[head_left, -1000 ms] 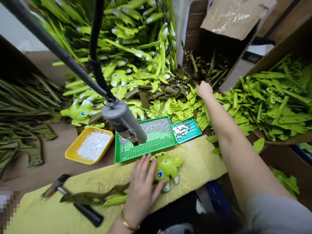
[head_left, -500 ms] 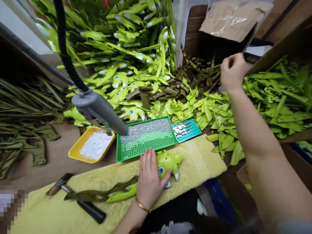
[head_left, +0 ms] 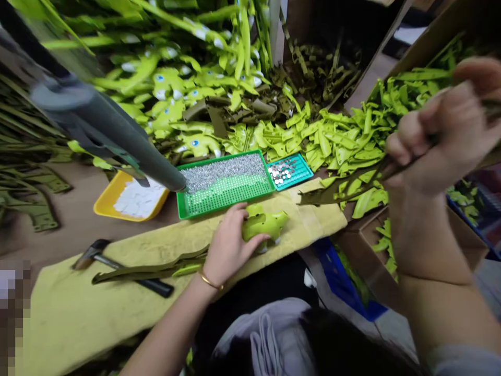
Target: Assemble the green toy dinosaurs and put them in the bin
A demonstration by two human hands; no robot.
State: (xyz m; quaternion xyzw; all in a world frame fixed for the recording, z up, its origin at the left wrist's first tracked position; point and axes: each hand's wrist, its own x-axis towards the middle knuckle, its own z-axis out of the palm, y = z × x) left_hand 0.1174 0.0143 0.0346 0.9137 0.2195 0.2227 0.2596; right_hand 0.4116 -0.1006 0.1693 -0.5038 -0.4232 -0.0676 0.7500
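My left hand (head_left: 230, 241) is closed around a lime-green plastic toy body (head_left: 266, 225) on the yellow cloth (head_left: 309, 216), thumb in front and fingers behind. An opening and small holes show in the body's upper side. A long dark-olive plastic part (head_left: 152, 271), with a green strip beside it, runs left from under that hand. Raised at the right, my right hand (head_left: 442, 136) is blurred and closed on another olive plastic part (head_left: 329, 194), whose far end points left over the cloth. A hammer (head_left: 154, 286) lies partly beneath the long olive part.
Behind the cloth are a green tray (head_left: 225, 201) of small screws, a teal tray (head_left: 299, 177) of metal discs and a yellow bowl (head_left: 107, 206) of white pieces. A grey electric screwdriver (head_left: 121, 141) hangs at left. Piles of lime-green parts (head_left: 340, 138) lie beyond.
My right hand has come back from beside the cardboard box to the near right, now with an olive part in it. The toy body has turned, hiding its eye. The view has tipped down.
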